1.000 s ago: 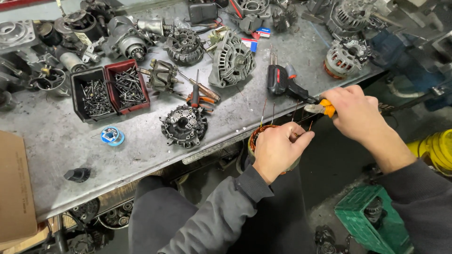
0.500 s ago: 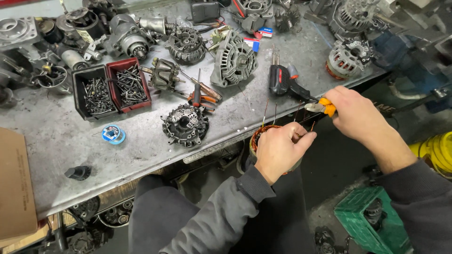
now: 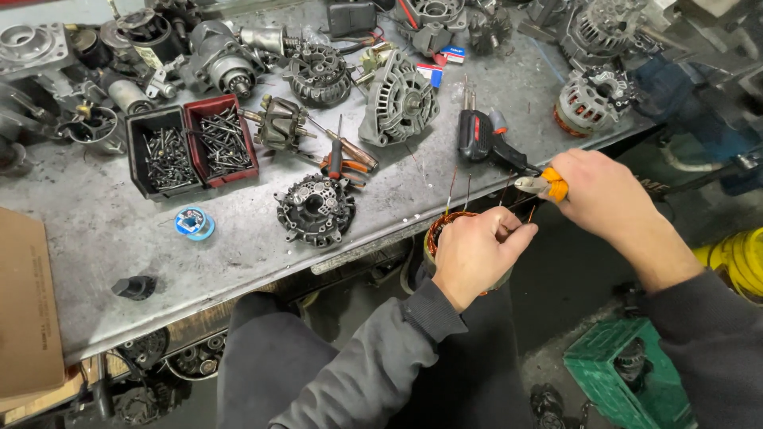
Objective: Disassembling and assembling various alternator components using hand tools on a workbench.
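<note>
Your left hand (image 3: 475, 253) is clenched around the copper-wound stator (image 3: 439, 235), held just off the near edge of the metal workbench (image 3: 103, 230), at about 6 o'clock from the black soldering gun (image 3: 483, 137). Your right hand (image 3: 606, 191) grasps orange-handled pliers (image 3: 540, 186), tips pointing to 9 o'clock at the wire leads (image 3: 509, 200) sticking up from the stator. The bench edge runs diagonally just past the stator at 11 o'clock; open room lies below and to the right over the dark floor, with a green crate (image 3: 616, 373) at 5 o'clock and a yellow object (image 3: 737, 260) at 3 o'clock. Versus half a second ago, barely any change: both hands keep the same grips, the pliers sit in much the same spot by the leads. On the bench, a black rectifier plate (image 3: 315, 210) lies near the edge at 9 o'clock from the stator, screwdrivers (image 3: 343, 156) just above it, a red and black bin of screws (image 3: 193, 146) farther at 10 o'clock, a blue solder spool (image 3: 194, 223) beside the bin, an alternator housing (image 3: 399, 103) at 12 o'clock. The soldering gun sits closest to the pliers, crowding that side.
</note>
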